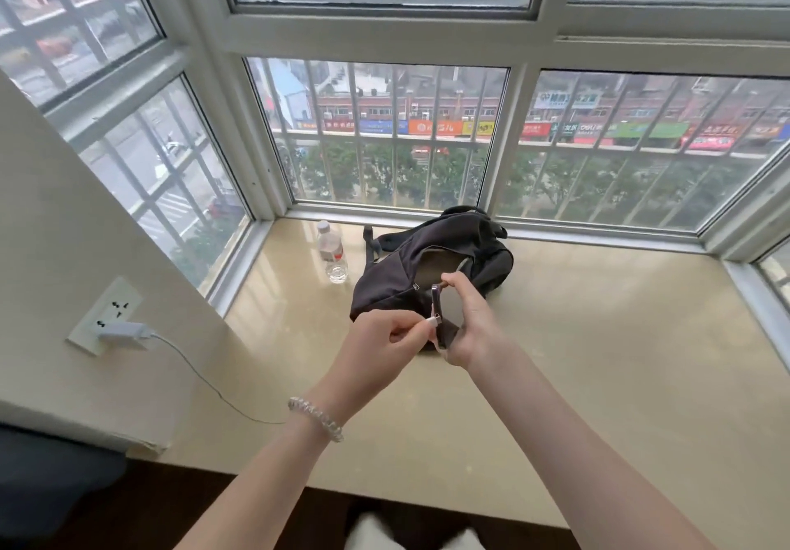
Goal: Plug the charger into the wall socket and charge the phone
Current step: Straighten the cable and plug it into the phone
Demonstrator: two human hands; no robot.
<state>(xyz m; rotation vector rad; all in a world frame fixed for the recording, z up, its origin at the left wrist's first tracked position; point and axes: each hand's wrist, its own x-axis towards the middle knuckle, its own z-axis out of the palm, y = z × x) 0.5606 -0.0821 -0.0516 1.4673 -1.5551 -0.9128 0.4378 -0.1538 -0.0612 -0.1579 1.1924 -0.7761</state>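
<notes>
Surface: glossy beige stone sill (pixel 598 357), filled the lower centre & right of the frame, bare apart from a few items at its back.
Room: bay window (pixel 384 134) w/ white frames wrapped the top & both sides; street, shop signs & trees outside, blurred. Cream wall (pixel 51 216) at left.
Socket: white wall socket (pixel 104 314) on that wall, lower left.
Charger: white charger (pixel 124 334) plugged into the socket's lower outlet; thin cable (pixel 201 376) sagged rightward to the sill, then passed behind the left forearm.
Left hand (pixel 380 346): centre frame, pinched shut on the white cable plug (pixel 432 321), plug tip at the phone's end.
Right hand (pixel 468 327): just right of it, wrapped around the phone (pixel 444 318), held on edge above the sill.
Bag: black backpack (pixel 427 267) lay behind the hands, zip open.
Bottle: clear water bottle (pixel 331 256) upright just left of the bag.
Wrist: bead bracelet (pixel 316 418) on the left.
</notes>
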